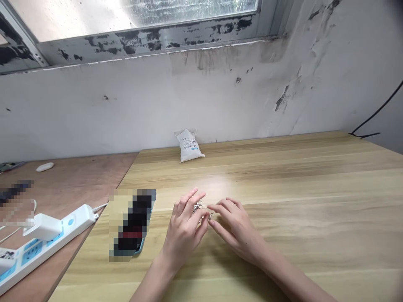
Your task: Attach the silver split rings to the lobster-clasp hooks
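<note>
A small silver metal piece (pixel 198 208), possibly a chain or charm, sits between my hands just above the light wood-grain tabletop (pixel 267 176). My left hand (pixel 184 226) is over it with fingers spread, and its thumb and fingertips reach into the metal. My right hand (pixel 234 226) comes in from the other side, fingertips pinching a small silver bit (pixel 210 215). The fingers hide much of the metal, so its exact shape is unclear.
A blurred-out object in a blue case (pixel 132 222) lies left of my hands. A white sachet (pixel 189 146) leans on the wall. Left, on a lower plywood surface (pixel 69 184), are a white power strip (pixel 40 247) and charger. A window sits above.
</note>
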Motion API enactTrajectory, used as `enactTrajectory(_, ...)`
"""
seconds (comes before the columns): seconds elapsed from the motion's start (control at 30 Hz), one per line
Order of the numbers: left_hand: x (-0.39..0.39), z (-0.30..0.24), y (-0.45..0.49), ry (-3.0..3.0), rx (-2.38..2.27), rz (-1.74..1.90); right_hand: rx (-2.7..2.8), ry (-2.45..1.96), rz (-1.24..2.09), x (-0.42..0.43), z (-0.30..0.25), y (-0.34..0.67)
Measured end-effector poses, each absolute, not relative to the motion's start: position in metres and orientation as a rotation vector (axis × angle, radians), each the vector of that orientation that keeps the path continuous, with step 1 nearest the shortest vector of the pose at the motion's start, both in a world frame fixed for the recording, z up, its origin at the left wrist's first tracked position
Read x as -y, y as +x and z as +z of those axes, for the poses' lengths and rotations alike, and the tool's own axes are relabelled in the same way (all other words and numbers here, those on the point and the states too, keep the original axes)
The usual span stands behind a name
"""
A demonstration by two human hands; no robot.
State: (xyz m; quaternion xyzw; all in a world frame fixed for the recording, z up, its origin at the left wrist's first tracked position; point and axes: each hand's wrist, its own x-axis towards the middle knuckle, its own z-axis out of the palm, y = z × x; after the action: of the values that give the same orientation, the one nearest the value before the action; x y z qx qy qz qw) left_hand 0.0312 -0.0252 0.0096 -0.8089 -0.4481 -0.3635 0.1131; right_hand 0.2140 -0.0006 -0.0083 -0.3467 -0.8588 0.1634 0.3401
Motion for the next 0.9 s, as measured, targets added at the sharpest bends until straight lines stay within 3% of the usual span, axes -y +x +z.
enactTrajectory(0.23,0.025,0.010,0.031,-2.359,1.291,-1.076,2.281,-0.785,0.505,-0.007,-0.010,0.218)
enactTrajectory(0.6,0.024,-0.003,0.030,-2.492,1.474,-0.835,2.345,-0.727,-0.099,-0.014,-0.004,0.231)
enactTrajectory(0.9,0.025,-0.006,0.026,-2.586,1.440,-0.752,2.420,-0.464,-0.106,0.004,-0.013,0.212)
